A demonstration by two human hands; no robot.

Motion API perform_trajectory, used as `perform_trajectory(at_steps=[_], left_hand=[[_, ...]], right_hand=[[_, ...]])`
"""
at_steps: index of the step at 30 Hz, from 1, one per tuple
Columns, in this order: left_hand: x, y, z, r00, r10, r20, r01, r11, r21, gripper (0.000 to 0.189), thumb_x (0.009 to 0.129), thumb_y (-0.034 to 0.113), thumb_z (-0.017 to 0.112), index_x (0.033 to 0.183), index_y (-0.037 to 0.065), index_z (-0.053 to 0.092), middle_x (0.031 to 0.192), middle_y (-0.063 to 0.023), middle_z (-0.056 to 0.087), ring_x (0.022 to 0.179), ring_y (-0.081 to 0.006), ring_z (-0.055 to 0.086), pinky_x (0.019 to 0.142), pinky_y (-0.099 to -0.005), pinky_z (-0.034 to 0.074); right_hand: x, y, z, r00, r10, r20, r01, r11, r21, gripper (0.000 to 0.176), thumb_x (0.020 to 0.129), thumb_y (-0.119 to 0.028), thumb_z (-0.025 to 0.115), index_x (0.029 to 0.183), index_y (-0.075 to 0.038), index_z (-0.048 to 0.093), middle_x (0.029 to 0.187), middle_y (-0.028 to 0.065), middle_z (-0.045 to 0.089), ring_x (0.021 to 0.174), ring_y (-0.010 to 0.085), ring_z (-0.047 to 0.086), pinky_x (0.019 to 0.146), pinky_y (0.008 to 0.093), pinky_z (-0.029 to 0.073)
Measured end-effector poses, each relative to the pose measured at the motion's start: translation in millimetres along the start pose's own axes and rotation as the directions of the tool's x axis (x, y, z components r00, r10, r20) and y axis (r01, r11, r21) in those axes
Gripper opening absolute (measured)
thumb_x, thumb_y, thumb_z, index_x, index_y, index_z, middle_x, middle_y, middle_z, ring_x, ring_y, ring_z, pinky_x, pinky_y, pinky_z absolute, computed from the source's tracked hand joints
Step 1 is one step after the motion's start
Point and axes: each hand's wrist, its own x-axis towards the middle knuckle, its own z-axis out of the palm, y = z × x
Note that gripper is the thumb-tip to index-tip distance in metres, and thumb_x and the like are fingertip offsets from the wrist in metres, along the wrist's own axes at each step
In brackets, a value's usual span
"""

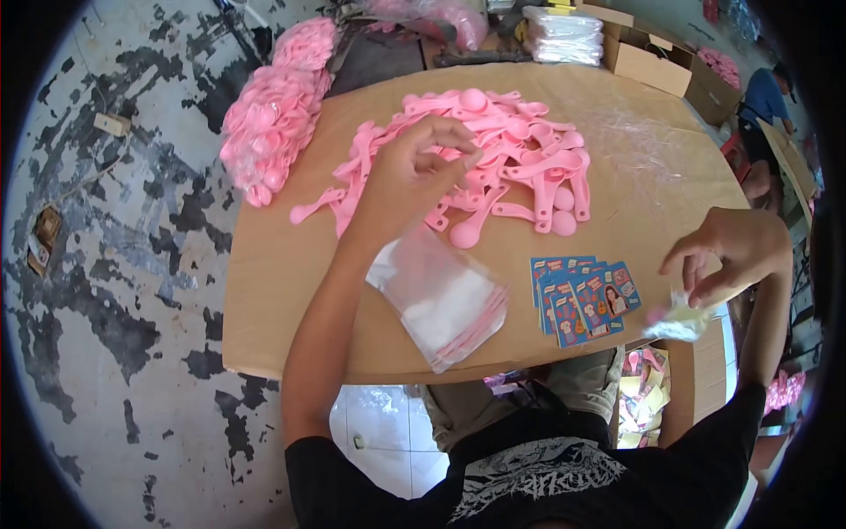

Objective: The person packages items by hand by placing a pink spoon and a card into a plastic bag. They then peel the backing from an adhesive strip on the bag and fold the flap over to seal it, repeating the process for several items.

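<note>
Packet [679,324] pinched in my right hand [736,247] by the table [264,309] edge suggests setting-aside, calling for clean release; my left hand [414,167], curled, grip unclear, hovers over pink spoons [465,233].

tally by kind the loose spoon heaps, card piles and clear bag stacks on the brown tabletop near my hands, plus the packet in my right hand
Pink spoon heap: 1
Blue card pile: 1
Clear bag stack: 1
Held packet: 1
Total: 4

Even, moderately bright light reaches my table. My moving right hand [730,256] blurs, and dark, curved edges warp the view.
</note>
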Motion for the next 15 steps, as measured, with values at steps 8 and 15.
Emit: perform_trajectory(at_steps=[8, 15], left_hand=[[-6.8, 8.2, -24.3, 0.797, -0.272, 0.539, 0.137, 0.951, 0.277, 0.015, 0.085, 0.014, 0.071, 0.089, 0.000, 0.066, 0.076, -0.0009, 0.066, 0.062, -0.0040, 0.057, 0.052, -0.0188, 0.045], [-13.5, 14.1, -39.4, 0.359, -0.553, 0.752, 0.461, 0.806, 0.372, 0.017, 0.084, 0.015, 0.073, 0.089, -0.001, 0.070, 0.074, -0.0032, 0.068, 0.063, -0.0064, 0.061, 0.055, -0.0196, 0.048]], right_hand=[[126.0, -33.0, 45.3, 0.842, -0.209, -0.498, 0.302, 0.946, 0.114, 0.027, 0.090, -0.025, 0.063, 0.104, -0.002, 0.066, 0.080, 0.0135, 0.068, 0.072, 0.0284, 0.066, 0.069, 0.0368, 0.052], [192.1, -41.9, 49.2, 0.879, -0.321, -0.353, 0.423, 0.866, 0.265, 0.028, 0.089, -0.025, 0.062, 0.094, 0.002, 0.067, 0.075, 0.0157, 0.065, 0.065, 0.0271, 0.063, 0.061, 0.0371, 0.048]])
